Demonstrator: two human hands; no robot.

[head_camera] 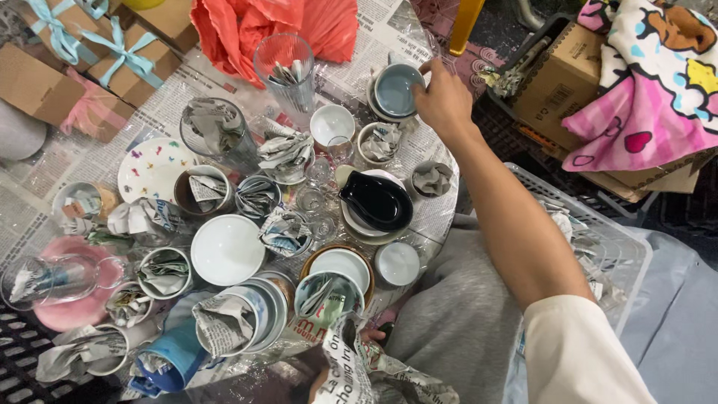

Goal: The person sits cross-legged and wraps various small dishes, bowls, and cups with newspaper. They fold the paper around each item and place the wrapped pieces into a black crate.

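blue-grey bowl (395,90): far edge of the table, top of a short stack of dishes, sitting on newspaper and clear film (419,202). Glazed ceramic by the look, so judged stiff, moderately heavy, slick, chips easily.
grip point: rim is the only free part; a pinch over the right-hand rim, thumb inside and fingers outside, looks workable. The stack underneath may shift if the bowl is dragged rather than lifted.
right hand (445,101): arm stretched across the table, hand at the bowl's right rim. Fingers curled loosely, tips on or just over the rim; a closed pinch is not visible from this angle, so grasp cannot be confirmed.
left hand (357,357): low at the near edge, mostly hidden. Fingers wrapped around crumpled newspaper (351,374), clenched on it.
neighbours: white cup (332,123) just left of the stack, paper-stuffed cup (380,142) just below it, ribbed glass tumbler (286,71) further left. Tight spacing, little room to swing.
black dish (376,200): on a white plate, between the bowl stack and the person, under the reaching arm.
plastic basket (598,224): at the person's right, paper scraps inside.
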